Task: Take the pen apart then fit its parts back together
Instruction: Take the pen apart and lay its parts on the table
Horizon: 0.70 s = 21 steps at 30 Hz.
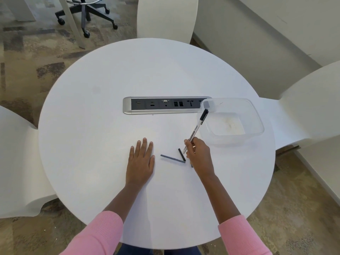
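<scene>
My right hand (199, 157) pinches the lower part of a white pen barrel (195, 131) with a black cap at its far end; the barrel tilts up and away toward the clear tub. On the round white table (92, 144) just left of that hand lie a long grey-blue ink stick (173, 159) and a short black piece (181, 154), touching in a V. A sliver of another dark part (191, 165) shows under the right hand. My left hand (140, 161) rests flat on the table, fingers straight, holding nothing.
A clear plastic tub (253, 115) stands at the right of the table, beside a silver power and data socket strip (127, 105) set into the middle. White chairs surround the table; an office chair base (86, 13) stands far left.
</scene>
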Each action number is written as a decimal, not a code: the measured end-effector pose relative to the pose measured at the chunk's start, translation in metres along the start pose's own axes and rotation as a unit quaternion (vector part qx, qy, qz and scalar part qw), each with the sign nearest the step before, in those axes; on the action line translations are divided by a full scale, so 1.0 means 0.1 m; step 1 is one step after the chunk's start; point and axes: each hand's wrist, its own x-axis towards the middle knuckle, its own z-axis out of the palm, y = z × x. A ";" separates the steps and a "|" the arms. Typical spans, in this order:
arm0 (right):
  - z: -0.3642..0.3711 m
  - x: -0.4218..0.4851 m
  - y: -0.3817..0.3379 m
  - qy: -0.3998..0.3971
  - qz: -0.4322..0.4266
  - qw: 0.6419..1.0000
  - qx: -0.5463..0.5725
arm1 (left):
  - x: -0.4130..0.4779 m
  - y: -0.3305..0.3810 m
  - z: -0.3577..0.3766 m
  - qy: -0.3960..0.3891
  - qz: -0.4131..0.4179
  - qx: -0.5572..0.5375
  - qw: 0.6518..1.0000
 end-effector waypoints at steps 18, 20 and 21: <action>0.33 0.01 0.15 -0.136 -0.046 0.944 -0.296 | 0.00 0.00 0.02 -0.002 -0.013 -0.013 1.000; 0.37 0.01 0.14 -0.130 -0.048 0.942 -0.306 | 0.00 0.00 0.03 0.001 -0.011 -0.010 1.000; 0.38 0.01 0.14 -0.126 -0.049 0.942 -0.308 | 0.00 0.00 0.03 0.000 -0.011 -0.008 1.000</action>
